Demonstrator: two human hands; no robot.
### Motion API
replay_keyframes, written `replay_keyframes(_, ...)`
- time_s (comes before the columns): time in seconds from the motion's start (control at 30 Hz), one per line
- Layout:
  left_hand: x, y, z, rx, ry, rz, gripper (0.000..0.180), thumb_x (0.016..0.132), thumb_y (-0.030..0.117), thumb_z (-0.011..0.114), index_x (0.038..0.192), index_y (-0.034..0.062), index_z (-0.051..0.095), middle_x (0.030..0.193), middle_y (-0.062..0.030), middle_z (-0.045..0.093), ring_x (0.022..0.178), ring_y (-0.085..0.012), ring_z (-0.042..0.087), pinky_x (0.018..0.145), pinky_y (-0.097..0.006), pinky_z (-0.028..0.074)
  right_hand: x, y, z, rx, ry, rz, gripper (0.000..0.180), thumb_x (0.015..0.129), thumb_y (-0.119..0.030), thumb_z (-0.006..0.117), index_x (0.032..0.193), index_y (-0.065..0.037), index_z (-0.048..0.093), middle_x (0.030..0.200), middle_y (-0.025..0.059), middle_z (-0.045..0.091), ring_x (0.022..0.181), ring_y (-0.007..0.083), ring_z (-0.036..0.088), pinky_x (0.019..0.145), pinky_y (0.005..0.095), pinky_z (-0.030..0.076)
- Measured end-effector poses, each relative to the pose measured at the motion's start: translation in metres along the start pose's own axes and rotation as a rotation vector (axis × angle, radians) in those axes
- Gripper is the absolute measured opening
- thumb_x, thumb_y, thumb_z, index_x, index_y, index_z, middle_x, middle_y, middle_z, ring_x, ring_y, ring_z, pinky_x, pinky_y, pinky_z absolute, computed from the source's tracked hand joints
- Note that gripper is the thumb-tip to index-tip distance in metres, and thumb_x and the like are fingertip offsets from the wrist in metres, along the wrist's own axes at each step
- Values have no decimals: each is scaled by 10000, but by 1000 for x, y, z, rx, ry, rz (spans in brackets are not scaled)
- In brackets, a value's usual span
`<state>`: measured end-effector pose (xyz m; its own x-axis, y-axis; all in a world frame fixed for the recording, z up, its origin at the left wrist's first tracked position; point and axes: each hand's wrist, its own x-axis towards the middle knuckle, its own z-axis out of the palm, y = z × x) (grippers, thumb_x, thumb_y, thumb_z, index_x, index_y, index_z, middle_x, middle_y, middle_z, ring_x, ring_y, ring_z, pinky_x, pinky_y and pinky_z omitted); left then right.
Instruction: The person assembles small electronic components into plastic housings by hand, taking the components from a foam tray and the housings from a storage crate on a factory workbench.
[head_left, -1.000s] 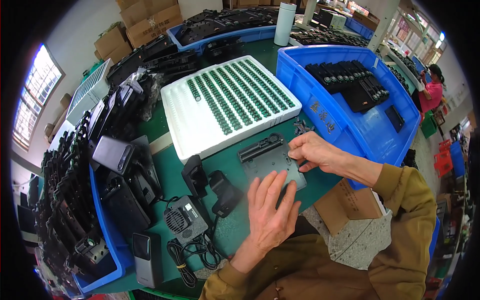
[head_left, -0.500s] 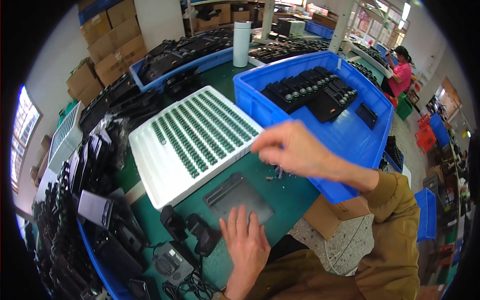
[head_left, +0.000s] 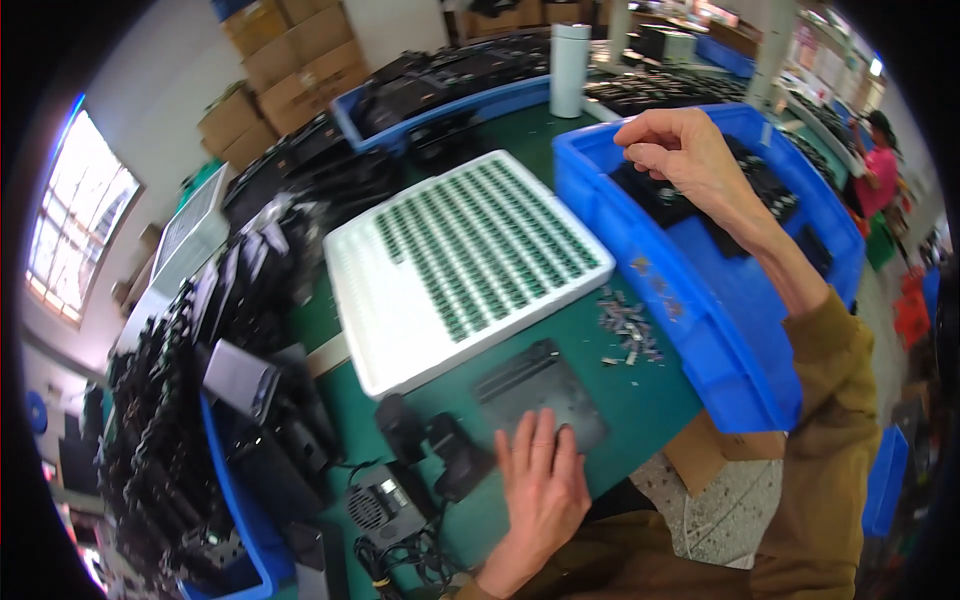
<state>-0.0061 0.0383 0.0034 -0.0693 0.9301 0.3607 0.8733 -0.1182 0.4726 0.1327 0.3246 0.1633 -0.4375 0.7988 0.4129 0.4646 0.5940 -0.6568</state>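
Observation:
My left hand [head_left: 545, 490] lies flat with stretched fingers on the lower edge of a dark grey rectangular plastic panel [head_left: 555, 390]. The panel rests on the green table and has a raised strip along its far side. My right hand [head_left: 685, 160] is lifted over the left part of a blue plastic bin [head_left: 715, 365], thumb and fingertips brought together. Whatever those fingertips hold, if anything, is too small to make out. Black plastic housings [head_left: 765, 185] inside the bin are partly hidden by my right hand.
A white foam tray [head_left: 385, 335] with rows of small green circuit boards stands beyond the panel. Small metallic pieces [head_left: 628, 328] are heaped beside the bin. Black adapters [head_left: 460, 460], a grey fan-like device [head_left: 385, 505] and cables lie nearer. A white bottle [head_left: 570, 75] stands farther back.
My right hand has risen from near the tray's right corner to over the bin, uncovering the metallic pieces. My left hand stays on the panel. The whole view has swung left.

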Motion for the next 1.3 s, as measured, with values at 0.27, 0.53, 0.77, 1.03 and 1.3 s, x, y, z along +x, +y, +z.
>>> replay_keyframes(0.27,-3,-3,1,12,4,-31,385,808,118,706,1165,-4,630,1347,-195,537,1288,-378,482,1083,-618,320,41,-67,164,-127,-466,-371,242,791,-89,629,993,-7,732,871,156,724,799,287,694,748,382,533)
replay_keyframes(0.53,-5,-1,7,-45,-4,-24,378,842,127,638,1195,-9,637,1382,-205,520,1322,-370,458,1122,-616,262,74,-50,276,-386,-383,-265,175,707,38,668,860,-22,728,889,152,700,850,329,675,742,451,517)
replay_keyframes(0.77,-6,-4,1,-35,-52,-12,435,797,106,612,1210,-31,626,1413,-242,476,1350,-397,419,1123,-638,248,69,-52,287,-509,-331,-332,78,704,71,658,755,12,659,876,172,650,840,349,653,733,464,501)
replay_keyframes(1.03,-7,-2,3,-36,-38,-20,432,801,111,611,1210,-29,625,1415,-237,476,1344,-393,426,1121,-640,251,80,-37,278,-194,-395,-255,87,715,10,710,779,19,651,755,153,668,708,282,650,665,391,508)
replay_keyframes(1.3,1,3,2,-40,22,10,352,831,88,629,1162,-32,646,1352,-220,535,1279,-395,486,1077,-643,310,65,-33,242,376,-165,-70,181,801,-51,696,967,19,695,766,91,659,711,173,618,679,326,497)
